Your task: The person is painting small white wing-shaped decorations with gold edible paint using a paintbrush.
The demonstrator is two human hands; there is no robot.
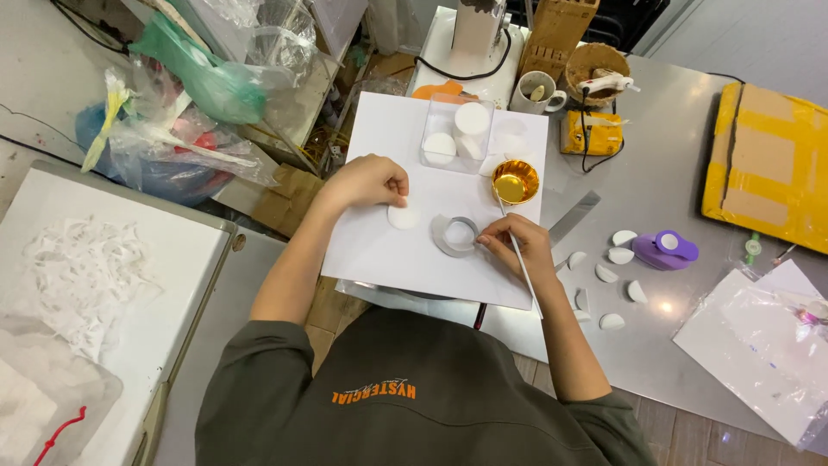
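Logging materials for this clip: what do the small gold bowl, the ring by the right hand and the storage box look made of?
Gold bowl: probably metal or foil, mirror-shiny. Ring: likely metal, grey sheen. Box: clear plastic, contents visible through it.

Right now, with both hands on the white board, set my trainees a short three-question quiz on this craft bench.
1. True or false: the left hand rests beside a white paper disc.
2. What does the right hand hold? A) scissors B) a thin white stick C) the purple punch
3. What colour is the inside of the small cup on the white board?

Key: 1 true; 2 B; 3 gold.
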